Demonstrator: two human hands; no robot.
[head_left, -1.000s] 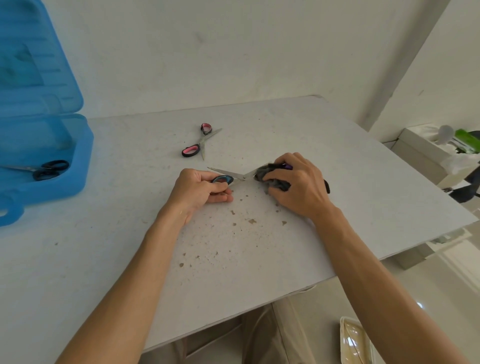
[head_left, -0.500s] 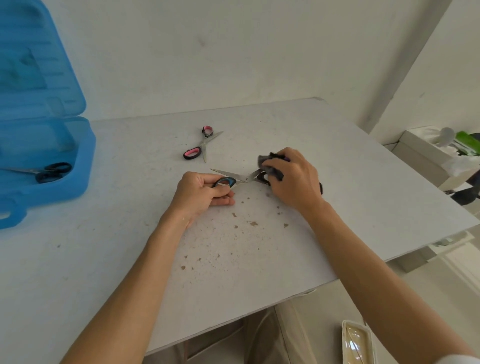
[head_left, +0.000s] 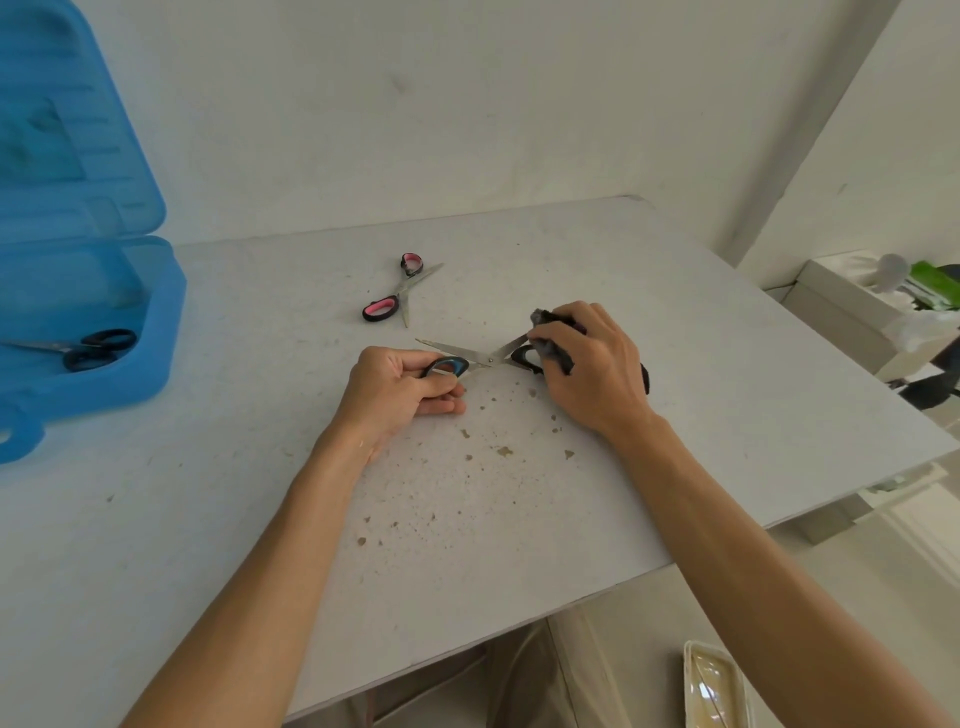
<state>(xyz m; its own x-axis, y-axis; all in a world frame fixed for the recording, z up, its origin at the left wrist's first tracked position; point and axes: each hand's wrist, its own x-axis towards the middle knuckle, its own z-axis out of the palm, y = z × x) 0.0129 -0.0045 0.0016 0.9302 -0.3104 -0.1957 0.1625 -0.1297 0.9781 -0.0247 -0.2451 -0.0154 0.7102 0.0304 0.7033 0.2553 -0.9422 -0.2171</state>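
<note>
At the far left, well away from both hands, an open blue plastic case (head_left: 130, 332) with moulded ridges in its lid sits on the table. Black-handled scissors (head_left: 91, 349) lie in its lower half. Beyond the left fingers and apart from them, pink-handled scissors (head_left: 396, 297) lie half open on the pale, matte table (head_left: 727, 374).

The left hand (head_left: 400, 395) rests on the tabletop, fingers curled round the blue-and-black handle loop of the metal scissors (head_left: 480, 357), thumb on top. These scissors lie between the two hands, spread in an X. One thin steel blade points past the left fingertips toward the wall, and the other runs to the right fingers.

The right hand (head_left: 597, 374) is curled, its fingertips pinching a crumpled dark grey cloth (head_left: 551, 347) against that blade. The cloth hides the blade tip, and the second, black handle loop lies just beside these fingers.

Small brown flecks (head_left: 503, 451) dot the table on the near side of both hands. Below the right forearm, off the table's edge, a cream rectangular tray (head_left: 714, 686) shows.
</note>
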